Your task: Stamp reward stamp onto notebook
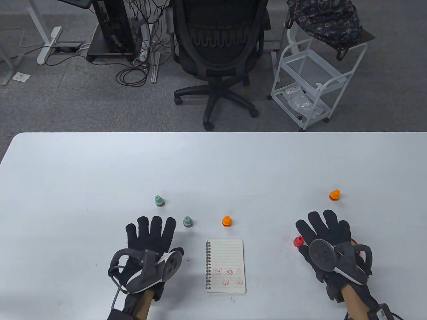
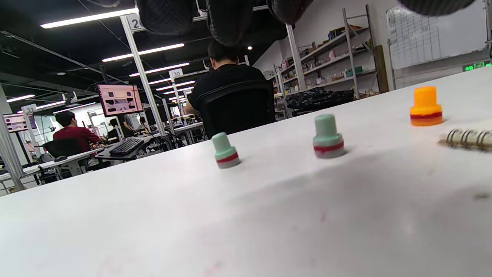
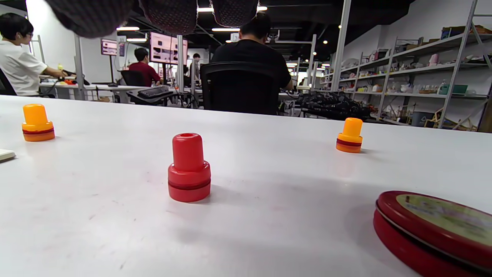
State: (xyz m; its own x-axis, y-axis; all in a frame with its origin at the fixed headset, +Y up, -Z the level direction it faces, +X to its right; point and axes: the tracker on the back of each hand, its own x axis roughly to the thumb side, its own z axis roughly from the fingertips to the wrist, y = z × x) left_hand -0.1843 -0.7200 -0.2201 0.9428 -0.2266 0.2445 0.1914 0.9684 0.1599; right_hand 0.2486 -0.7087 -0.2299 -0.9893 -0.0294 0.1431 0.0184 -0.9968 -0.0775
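Two hands, table view: left hand (image 1: pixel 150 248) and right hand (image 1: pixel 325 241) are lying flat on the white surface (image 1: pixel 66 173), fingers spread straight, holding nothing.
Notebook, table view: spiral notebook (image 1: pixel 226 265) is sitting between the hands, red prints showing on its lower lines.
Stamps, table view: two green stamps (image 1: pixel 159 201) (image 1: pixel 187 221), two orange stamps (image 1: pixel 226 221) (image 1: pixel 334 195) — all are standing upright beyond the notebook; red stamp (image 1: pixel 298 241) is standing just beside the right hand.
Left wrist view: green stamps (image 2: pixel 226 150) (image 2: pixel 327 137) and one orange stamp (image 2: pixel 425 106) are standing apart; notebook coils (image 2: pixel 467 137) are peeking in at the right edge.
Right wrist view: red stamp (image 3: pixel 189 168) is standing upright, untouched — a red round tin (image 3: pixel 430 231) is lying at lower right.
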